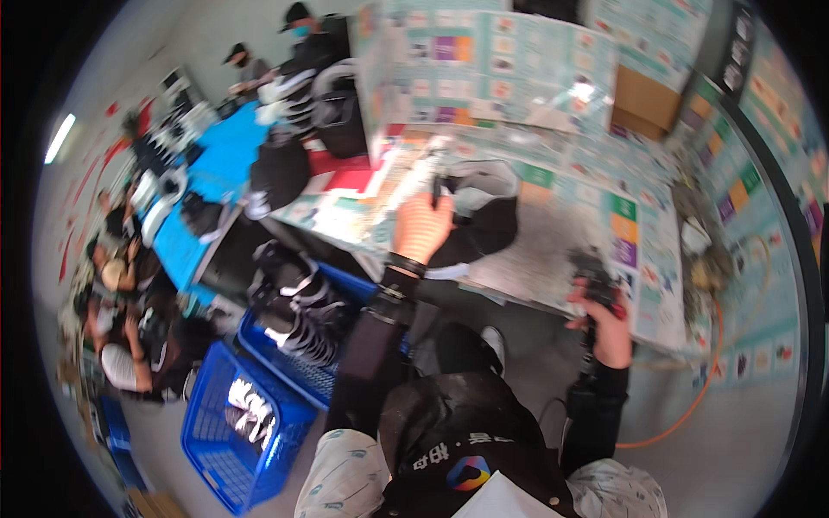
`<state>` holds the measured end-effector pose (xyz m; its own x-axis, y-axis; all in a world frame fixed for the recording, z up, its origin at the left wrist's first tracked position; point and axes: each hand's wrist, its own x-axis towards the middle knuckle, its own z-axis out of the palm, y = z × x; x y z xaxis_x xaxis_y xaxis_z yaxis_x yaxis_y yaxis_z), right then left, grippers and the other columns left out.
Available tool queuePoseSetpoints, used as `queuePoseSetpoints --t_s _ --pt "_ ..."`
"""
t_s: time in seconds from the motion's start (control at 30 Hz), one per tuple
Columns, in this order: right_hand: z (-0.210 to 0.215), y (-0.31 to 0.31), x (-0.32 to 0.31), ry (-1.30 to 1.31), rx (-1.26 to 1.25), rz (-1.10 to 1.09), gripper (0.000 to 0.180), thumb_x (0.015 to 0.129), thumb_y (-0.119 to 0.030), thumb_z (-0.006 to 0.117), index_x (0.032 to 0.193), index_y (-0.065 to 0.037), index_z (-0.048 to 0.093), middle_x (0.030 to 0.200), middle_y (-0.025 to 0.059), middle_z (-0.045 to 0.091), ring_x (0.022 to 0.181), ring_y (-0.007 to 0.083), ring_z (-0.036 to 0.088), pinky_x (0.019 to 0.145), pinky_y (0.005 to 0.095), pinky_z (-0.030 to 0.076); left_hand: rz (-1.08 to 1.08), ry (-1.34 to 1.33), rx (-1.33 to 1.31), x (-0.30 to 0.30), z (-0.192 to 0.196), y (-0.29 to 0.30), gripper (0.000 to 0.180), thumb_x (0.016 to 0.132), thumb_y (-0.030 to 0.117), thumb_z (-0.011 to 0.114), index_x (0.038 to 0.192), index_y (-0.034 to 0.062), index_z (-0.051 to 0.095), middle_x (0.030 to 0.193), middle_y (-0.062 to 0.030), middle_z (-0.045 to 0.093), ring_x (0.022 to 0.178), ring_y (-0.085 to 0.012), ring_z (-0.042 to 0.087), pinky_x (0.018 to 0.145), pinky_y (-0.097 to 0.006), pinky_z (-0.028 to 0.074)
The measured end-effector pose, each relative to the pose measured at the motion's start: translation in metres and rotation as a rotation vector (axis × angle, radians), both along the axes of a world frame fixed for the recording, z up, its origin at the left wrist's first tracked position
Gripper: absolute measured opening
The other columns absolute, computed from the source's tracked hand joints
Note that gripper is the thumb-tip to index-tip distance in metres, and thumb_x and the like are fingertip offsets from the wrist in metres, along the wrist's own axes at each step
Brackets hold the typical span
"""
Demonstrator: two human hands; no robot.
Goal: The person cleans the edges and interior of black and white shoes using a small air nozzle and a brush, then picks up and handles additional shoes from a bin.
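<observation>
One black shoe (484, 211) gripped by left hand (421, 226) fingers, one dark tool (596, 285) clasped in right hand (611, 332), two blue baskets (216, 432)

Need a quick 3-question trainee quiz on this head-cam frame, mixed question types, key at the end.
1. True or false: the left hand rests on a dark shoe lying on the table.
2. What does the right hand grip?
A. a dark hand tool
B. a blue crate
C. a sheet of paper
3. Fill in: the blue crates to the person's left hold ____.

Key
1. True. The hand lies on the shoe's near side, on the table top.
2. A. The hand is closed on the tool at the table's near edge; its exact kind is too blurred to tell.
3. Shoes, black and white, piled in the crates.
</observation>
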<state>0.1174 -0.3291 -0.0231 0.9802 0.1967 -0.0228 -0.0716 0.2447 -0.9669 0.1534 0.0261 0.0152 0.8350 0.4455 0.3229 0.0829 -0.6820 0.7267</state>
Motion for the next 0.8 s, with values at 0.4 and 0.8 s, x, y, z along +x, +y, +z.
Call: queuePoseSetpoints --t_s 0.4,0.8 --pt "-0.016 0.021 -0.023 -0.099 0.026 0.063 0.011 0.094 -0.007 0.067 0.103 -0.001 0.066 0.078 0.0033 0.066 0.060 0.0076 0.055 0.051 0.0226 0.039 -0.072 0.229 -0.001 0.044 -0.025 -0.019 0.043 0.094 0.037 0.057 0.089 -0.0033 0.072 0.065 -0.0129 0.073 0.076 -0.0315 0.075 0.086 -0.040 0.056" --pt "-0.038 0.016 -0.032 -0.064 -0.097 0.024 0.010 0.087 -0.001 0.066 0.096 0.003 0.064 0.080 0.0042 0.065 0.073 0.0107 0.060 0.069 0.0265 0.048 -0.074 0.191 -0.034 0.039 -0.026 -0.015 0.041 0.094 0.035 0.059 0.088 -0.0041 0.071 0.065 -0.0140 0.073 0.073 -0.0301 0.076 0.083 -0.039 0.057"
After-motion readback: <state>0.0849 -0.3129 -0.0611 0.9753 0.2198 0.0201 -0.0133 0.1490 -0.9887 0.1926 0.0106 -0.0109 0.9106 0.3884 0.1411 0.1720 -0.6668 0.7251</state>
